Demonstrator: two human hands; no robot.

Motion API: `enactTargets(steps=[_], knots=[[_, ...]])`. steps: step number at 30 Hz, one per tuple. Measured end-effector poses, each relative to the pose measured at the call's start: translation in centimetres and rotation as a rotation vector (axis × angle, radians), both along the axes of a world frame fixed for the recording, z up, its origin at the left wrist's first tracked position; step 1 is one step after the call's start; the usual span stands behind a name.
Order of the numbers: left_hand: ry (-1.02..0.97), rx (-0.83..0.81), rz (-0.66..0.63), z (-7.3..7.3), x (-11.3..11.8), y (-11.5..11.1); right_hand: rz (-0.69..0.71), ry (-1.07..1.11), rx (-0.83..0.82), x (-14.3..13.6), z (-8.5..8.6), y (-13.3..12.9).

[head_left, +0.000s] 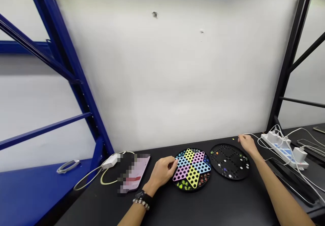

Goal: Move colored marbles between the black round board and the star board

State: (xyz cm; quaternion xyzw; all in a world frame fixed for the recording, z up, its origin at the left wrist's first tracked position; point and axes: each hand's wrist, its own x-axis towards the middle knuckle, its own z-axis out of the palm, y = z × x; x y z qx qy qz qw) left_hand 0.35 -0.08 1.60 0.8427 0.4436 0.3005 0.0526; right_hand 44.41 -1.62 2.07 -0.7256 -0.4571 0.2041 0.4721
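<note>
A round board [191,166] with a star of yellow, pink and blue points and dark holes lies on the black table [162,209]; coloured pieces sit around its rim. My left hand [164,170] rests at the board's left edge with its fingers curled together; whatever they hold, if anything, is hidden. To the right lies a round black tray [228,163] with scattered white, green, orange and purple pieces. Beyond its upper right edge is my right hand [246,142], fingers bent together, near a small yellow-green piece [233,139]. What its fingertips hold cannot be made out.
Left of my left hand lie a pink tablet-like item [137,173] and a white adapter [111,161] with cables. A white power strip [285,153] with plugs and loose cables stands at the right, beside a dark device [291,178]. A white wall [177,84] rises behind.
</note>
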Motion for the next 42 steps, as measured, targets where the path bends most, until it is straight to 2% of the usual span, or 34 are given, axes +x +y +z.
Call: enactTargets(steps=[2, 4, 6, 10, 20, 24, 27, 29, 30, 33, 35, 38, 39, 42], knots=[[0.000, -0.001, 0.000, 0.0, 0.0, 0.0, -0.044, -0.388, -0.150, -0.4, -0.6, -1.1], [0.003, 0.000, -0.004, 0.0, 0.0, 0.0, -0.033, -0.751, -0.299, -1.2, -1.3, -2.0], [0.002, 0.001, -0.006, 0.0, 0.0, 0.0, 0.032, -0.929, -0.387, -2.0, -2.2, -2.5], [0.003, 0.005, 0.004, 0.0, 0.1, -0.1, 0.071, -1.045, -0.446, -2.6, -3.2, -2.8], [0.015, 0.024, -0.012, 0.2, 0.1, -0.4, 0.085, -1.085, -0.358, -2.9, -4.4, -2.8], [0.009, 0.027, -0.006, 0.3, 0.1, -0.3, 0.070, -1.049, -0.338, -2.8, -4.4, -2.7], [0.011, 0.029, -0.003, 0.3, 0.1, -0.3, -0.001, -0.871, -0.265, -2.7, -4.0, -2.2], [0.015, 0.028, 0.001, 0.3, 0.1, -0.4, -0.020, -0.600, -0.165, -2.7, -3.6, -1.5], [0.015, 0.027, 0.006, 0.3, 0.0, -0.4, -0.009, -0.381, -0.104, -2.7, -3.3, -1.1], [0.008, 0.023, 0.014, 0.3, 0.1, -0.4, 0.083, 0.329, 0.035, -2.8, -2.6, -0.1], [0.005, 0.021, 0.007, 0.3, 0.1, -0.4, 0.155, 0.592, 0.058, -3.1, -2.2, 0.4], [0.009, 0.024, 0.001, 0.2, 0.1, -0.3, 0.269, 0.611, -0.020, -4.4, -1.8, 0.9], [0.011, 0.026, 0.002, 0.2, 0.1, -0.3, 0.306, 0.522, -0.062, -5.1, -1.8, 1.1], [0.019, 0.021, 0.004, 0.2, 0.1, -0.3, 0.354, 0.078, -0.133, -7.8, -2.2, 1.9]])
